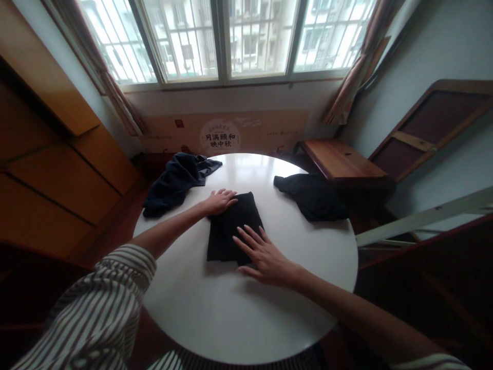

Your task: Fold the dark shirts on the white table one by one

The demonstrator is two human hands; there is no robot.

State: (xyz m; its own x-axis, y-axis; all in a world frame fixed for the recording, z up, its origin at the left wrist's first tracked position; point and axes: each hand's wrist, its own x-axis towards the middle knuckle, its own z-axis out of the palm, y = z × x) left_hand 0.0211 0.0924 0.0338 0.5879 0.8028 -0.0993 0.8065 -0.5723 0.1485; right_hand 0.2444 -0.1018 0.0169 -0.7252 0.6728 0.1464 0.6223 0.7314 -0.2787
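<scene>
A black garment (227, 231), folded into a rough rectangle, lies flat in the middle of the round white table (246, 318). My left hand (219, 201) rests on its upper left edge with the fingers stretched out. Lower down, my right hand (262, 257) lies on the right side of the cloth, fingers spread and palm down. Neither hand grips anything. What kind of garment it is cannot be made out.
A dark blue garment (173, 185) lies crumpled at the table's left edge, partly hanging over. At the right edge is a black garment (314, 198). A wooden side table (344, 159) stands behind on the right, cabinets (57, 190) on the left.
</scene>
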